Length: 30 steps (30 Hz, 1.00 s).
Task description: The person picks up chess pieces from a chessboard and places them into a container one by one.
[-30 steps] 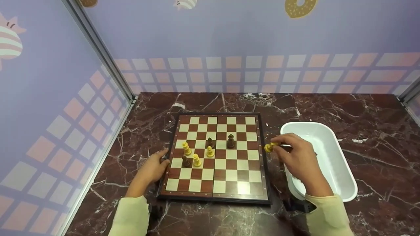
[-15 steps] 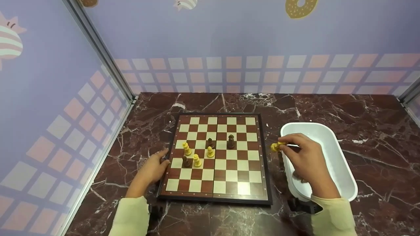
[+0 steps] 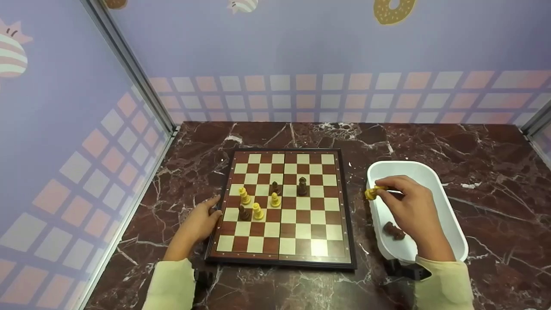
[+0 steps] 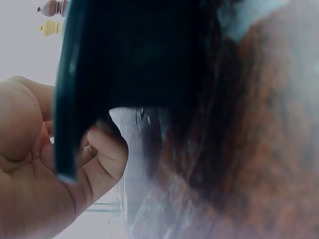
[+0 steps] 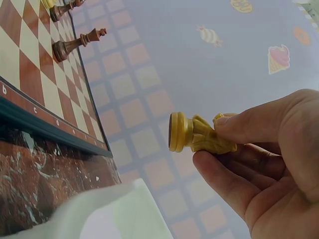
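Observation:
My right hand (image 3: pixel 411 211) pinches a yellow chess knight (image 5: pixel 202 135) between thumb and fingers, above the left rim of the white tray (image 3: pixel 450 215). The knight lies sideways in the grip, its round base pointing toward the board. My left hand (image 3: pixel 199 219) holds the left edge of the chessboard (image 3: pixel 312 217), with curled fingers partly hidden by the dark frame in the left wrist view. On the board stand a yellow king (image 3: pixel 244 196), a yellow rook (image 3: pixel 257 211), another yellow piece (image 3: pixel 275 199), a dark knight (image 3: pixel 244 213), a small dark piece (image 3: pixel 275 188) and a dark king (image 3: pixel 302 186).
Reddish-brown chess material (image 3: pixel 394 231) lies in the tray's near left part, beside my right wrist. Board and tray sit on a dark red marbled table (image 3: pixel 301 133). Purple patterned walls (image 3: pixel 327 51) enclose the back and sides.
My right hand has moved right with the yellow knight, from beside the board's right edge to over the tray's left rim. The brown material in the tray has come into sight. My left hand stays put.

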Motion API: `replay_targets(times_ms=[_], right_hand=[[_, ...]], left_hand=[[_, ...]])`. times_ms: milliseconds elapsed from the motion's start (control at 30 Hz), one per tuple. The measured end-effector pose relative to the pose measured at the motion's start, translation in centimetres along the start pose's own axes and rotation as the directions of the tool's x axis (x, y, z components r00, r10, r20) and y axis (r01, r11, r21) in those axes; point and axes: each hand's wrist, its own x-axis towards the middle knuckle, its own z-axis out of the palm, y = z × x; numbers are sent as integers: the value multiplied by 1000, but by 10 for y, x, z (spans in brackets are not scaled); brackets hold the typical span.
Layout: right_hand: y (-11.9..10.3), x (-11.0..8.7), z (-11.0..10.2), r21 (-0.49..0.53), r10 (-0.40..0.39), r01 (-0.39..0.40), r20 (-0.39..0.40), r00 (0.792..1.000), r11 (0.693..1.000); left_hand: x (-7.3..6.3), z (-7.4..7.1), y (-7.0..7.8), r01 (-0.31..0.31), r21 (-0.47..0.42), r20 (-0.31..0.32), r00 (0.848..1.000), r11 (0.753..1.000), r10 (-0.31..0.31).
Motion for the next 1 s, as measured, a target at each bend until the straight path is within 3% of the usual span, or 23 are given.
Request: replay_targets(times_ms=[467,1000], right_hand=[[12,-2,-7,-62,36,-36,-12,999,997],[21,-3,-9,-136,153,-151,2,988,979]], left_hand=[[0,1,1,7,-4,-3,1000,1000,-7],[0,1,1,-1,-3,-2,1000,1000,1]])
